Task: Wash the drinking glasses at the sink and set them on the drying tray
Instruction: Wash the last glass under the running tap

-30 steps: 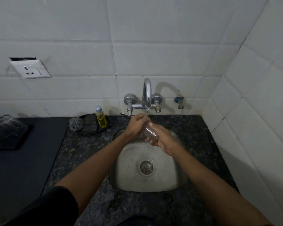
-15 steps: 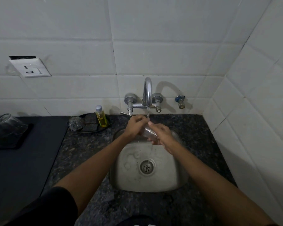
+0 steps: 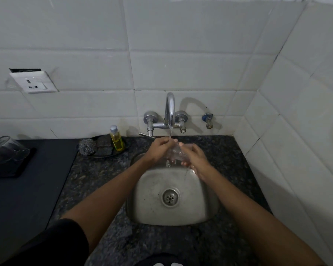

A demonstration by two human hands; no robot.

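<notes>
glass (image 3: 176, 153) under tap (image 3: 170, 110) | both hands gripping | above sink (image 3: 142, 214) back edge

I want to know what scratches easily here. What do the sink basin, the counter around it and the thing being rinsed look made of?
Sink basin: looks like brushed stainless steel, dull grey sheen with water spots.
Counter: seems polished dark granite, speckled grain.
Drinking glass, held between left hand and right hand: clear, probably glass; plastic can't be ruled out.

A yellow soap bottle (image 3: 116, 138) stands beside a steel scrubber (image 3: 85, 148); a wall socket (image 3: 34, 82) sits above.
</notes>
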